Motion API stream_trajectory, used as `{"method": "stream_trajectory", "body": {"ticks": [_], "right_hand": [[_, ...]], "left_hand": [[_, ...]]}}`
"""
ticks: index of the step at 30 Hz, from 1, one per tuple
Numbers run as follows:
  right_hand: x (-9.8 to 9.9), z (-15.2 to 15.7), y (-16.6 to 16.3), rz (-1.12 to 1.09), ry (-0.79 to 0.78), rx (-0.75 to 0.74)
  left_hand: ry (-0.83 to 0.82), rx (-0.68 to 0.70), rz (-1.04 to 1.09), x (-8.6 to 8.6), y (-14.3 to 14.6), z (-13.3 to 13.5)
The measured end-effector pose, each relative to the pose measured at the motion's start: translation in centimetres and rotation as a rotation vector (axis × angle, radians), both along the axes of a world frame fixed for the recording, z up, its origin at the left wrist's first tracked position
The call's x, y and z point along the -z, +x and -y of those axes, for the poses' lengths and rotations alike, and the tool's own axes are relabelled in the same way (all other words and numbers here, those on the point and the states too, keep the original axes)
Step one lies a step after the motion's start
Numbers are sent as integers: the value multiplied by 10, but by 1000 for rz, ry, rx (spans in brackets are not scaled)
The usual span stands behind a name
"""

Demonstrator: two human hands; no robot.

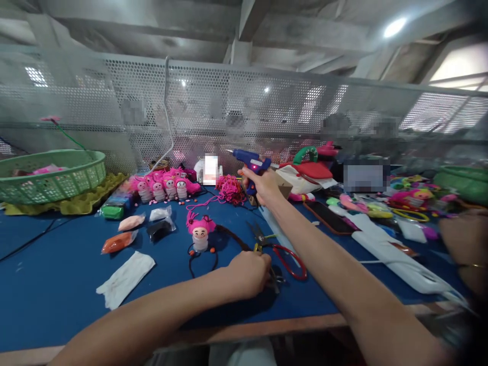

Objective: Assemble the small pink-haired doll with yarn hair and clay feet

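My right hand point(266, 187) is wrapped around the handle of a blue glue gun point(249, 158), raised above the table with its nozzle toward the left. Low over the tabletop, my left hand point(249, 272) is closed, and its fingers hide whatever is in them. Red-handled scissors point(292, 262) lie just right of that hand, blades pointing away. A small doll point(200, 236) with pink yarn hair, a clear ribbed body and dark cord limbs stands left of the scissors. From near the doll a dark brown strip point(232, 236) runs toward my left hand.
Several similar dolls point(163, 187) stand behind, beside a heap of pink yarn point(231, 189). Clay packets point(119, 242) and a white tissue point(127, 278) lie left, below a green basket point(53, 175). Right are a phone point(331, 217), a white power strip point(400, 262) and another person's hand point(465, 244).
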State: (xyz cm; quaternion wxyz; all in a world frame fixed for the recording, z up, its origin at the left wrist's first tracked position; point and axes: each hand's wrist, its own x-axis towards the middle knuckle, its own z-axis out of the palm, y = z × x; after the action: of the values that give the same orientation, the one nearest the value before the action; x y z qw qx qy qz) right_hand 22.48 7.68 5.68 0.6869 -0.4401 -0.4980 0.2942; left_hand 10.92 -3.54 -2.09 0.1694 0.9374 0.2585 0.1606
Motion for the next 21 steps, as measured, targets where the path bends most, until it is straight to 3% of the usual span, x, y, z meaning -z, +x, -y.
{"method": "stream_trajectory", "body": {"ticks": [3, 6, 9, 12, 17, 21], "right_hand": [[11, 16, 2, 17, -35, 21], [16, 35, 5, 82, -62, 5], [19, 53, 5, 247, -53, 27], [24, 65, -1, 322, -50, 21], [34, 79, -15, 353, -95, -8], [33, 90, -21, 365, -171, 7]], "left_hand": [[-36, -58, -5, -4, -10, 6], [-112, -72, 106, -24, -34, -2], [-560, -213, 522, -54, -69, -20], [-761, -305, 903, -73, -100, -40], [-869, -390, 1180, -68, -112, -62], [-919, -379, 1235, -61, -104, -70]]}}
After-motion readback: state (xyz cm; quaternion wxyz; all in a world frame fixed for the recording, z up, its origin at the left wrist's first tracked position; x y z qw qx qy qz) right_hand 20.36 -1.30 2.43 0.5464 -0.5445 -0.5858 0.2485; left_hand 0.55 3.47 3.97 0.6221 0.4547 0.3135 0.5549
